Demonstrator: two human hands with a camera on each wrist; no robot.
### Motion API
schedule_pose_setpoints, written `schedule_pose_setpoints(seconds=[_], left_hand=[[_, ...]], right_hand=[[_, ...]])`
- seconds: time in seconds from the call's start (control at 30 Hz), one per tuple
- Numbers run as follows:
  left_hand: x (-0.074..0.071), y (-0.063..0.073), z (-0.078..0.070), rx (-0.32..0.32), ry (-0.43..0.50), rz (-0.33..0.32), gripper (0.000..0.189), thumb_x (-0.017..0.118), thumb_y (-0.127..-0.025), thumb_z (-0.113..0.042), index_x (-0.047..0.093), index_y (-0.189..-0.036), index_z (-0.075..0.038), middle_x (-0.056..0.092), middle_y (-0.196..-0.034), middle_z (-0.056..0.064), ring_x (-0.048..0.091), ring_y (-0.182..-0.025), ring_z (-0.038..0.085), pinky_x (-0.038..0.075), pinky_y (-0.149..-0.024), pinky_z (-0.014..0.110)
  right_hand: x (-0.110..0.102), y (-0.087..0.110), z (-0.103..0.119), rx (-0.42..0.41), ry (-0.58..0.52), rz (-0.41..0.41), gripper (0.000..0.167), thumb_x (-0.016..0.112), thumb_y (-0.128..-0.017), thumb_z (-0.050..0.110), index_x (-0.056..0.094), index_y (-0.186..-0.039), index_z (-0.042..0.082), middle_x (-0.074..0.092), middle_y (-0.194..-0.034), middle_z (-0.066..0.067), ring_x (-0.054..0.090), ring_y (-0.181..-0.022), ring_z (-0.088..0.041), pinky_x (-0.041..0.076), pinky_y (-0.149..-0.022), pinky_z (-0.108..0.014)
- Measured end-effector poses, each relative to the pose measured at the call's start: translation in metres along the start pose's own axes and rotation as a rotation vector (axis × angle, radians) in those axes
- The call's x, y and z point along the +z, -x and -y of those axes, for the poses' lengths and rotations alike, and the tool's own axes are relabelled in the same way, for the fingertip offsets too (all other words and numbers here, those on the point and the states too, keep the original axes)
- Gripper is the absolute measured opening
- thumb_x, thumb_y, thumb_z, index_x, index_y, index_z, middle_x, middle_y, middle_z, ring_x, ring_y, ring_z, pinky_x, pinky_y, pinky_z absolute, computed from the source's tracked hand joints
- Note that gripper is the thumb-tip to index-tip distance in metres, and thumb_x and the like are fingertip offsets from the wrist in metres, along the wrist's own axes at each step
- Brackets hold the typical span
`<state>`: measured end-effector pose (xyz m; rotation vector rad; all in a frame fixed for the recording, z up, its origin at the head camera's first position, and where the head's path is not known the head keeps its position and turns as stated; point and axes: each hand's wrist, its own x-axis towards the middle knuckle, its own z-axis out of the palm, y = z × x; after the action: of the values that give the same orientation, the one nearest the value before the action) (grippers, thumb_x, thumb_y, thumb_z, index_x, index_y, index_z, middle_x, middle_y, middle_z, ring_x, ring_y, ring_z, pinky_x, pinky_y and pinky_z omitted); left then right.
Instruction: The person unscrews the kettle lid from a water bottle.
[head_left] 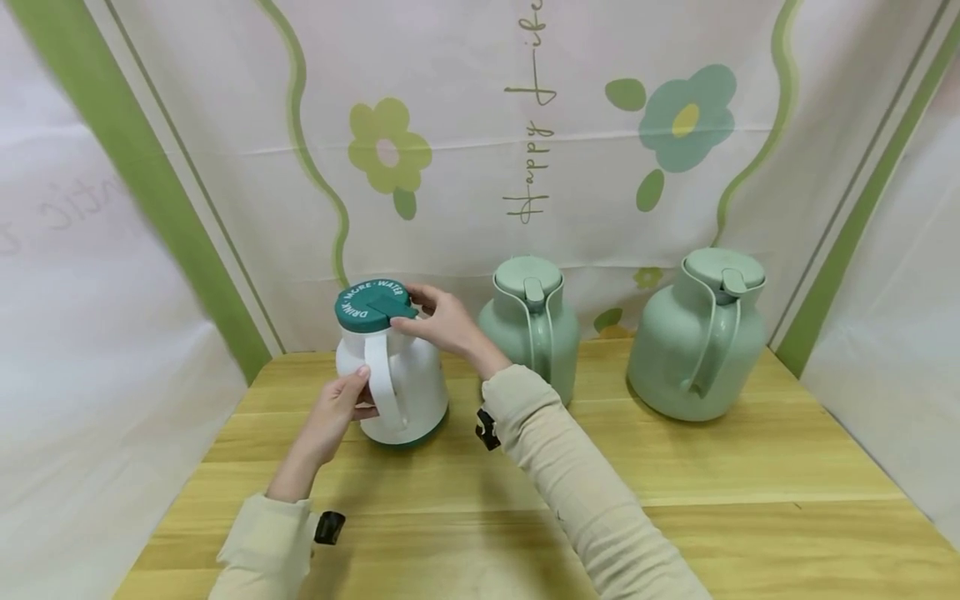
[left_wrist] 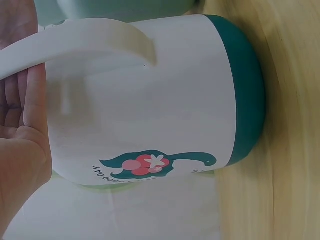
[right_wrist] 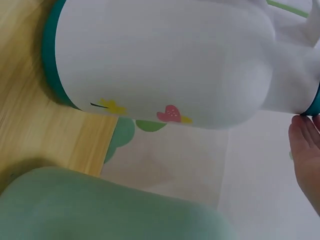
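A white vacuum jug with a dark green base stands upright at the left of the table. My left hand grips the jug's white handle, thumb on its outer side and fingers passing behind it. The dark green lid, lettered "DRINK MORE WATER", sits on the jug's neck. From the right, my right hand holds the lid's edge near its lever, thumb in front and fingers at the far side. In the right wrist view, fingertips touch the lid's rim. A swan-like print marks the jug's side.
Close to the right of the white jug, behind my right forearm, stands a pale green jug. Another pale green jug stands farther right. The wooden table ends at a patterned curtain behind the jugs, with curtains on both sides.
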<state>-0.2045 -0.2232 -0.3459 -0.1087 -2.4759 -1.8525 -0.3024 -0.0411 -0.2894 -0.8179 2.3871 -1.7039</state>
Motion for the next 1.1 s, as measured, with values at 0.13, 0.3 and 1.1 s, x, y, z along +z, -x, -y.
schedule_pose_setpoints(seconds=[0.13,0.3,1.1], left_hand=[[0.000,-0.001,0.001,-0.003,0.006,0.002,0.052,0.032,-0.104,-0.028,0.056,-0.108,0.018,0.059,-0.083,-0.004,0.060,-0.079,0.004,0.056,-0.075,0.019],[0.000,-0.001,-0.001,-0.011,0.004,0.005,0.052,0.032,-0.105,-0.029,0.056,-0.107,0.017,0.058,-0.083,-0.004,0.060,-0.080,0.003,0.056,-0.075,0.019],[-0.003,0.003,-0.002,-0.036,-0.019,0.020,0.055,0.030,-0.105,-0.033,0.052,-0.121,0.015,0.059,-0.091,-0.001,0.060,-0.084,0.002,0.056,-0.078,0.019]], right_hand=[[-0.002,0.000,-0.006,-0.028,-0.035,-0.027,0.050,0.062,-0.093,0.020,0.049,-0.139,0.006,0.052,-0.141,-0.013,0.051,-0.129,-0.027,0.044,-0.109,-0.037],[-0.007,0.002,-0.011,-0.002,-0.037,-0.096,0.046,0.058,-0.096,0.025,0.050,-0.138,0.009,0.054,-0.140,-0.012,0.053,-0.127,-0.027,0.048,-0.104,-0.040],[0.026,0.006,0.023,-0.042,0.627,-0.271,0.068,0.071,-0.079,0.048,0.056,-0.134,0.012,0.056,-0.137,-0.003,0.050,-0.130,-0.022,0.042,-0.109,-0.036]])
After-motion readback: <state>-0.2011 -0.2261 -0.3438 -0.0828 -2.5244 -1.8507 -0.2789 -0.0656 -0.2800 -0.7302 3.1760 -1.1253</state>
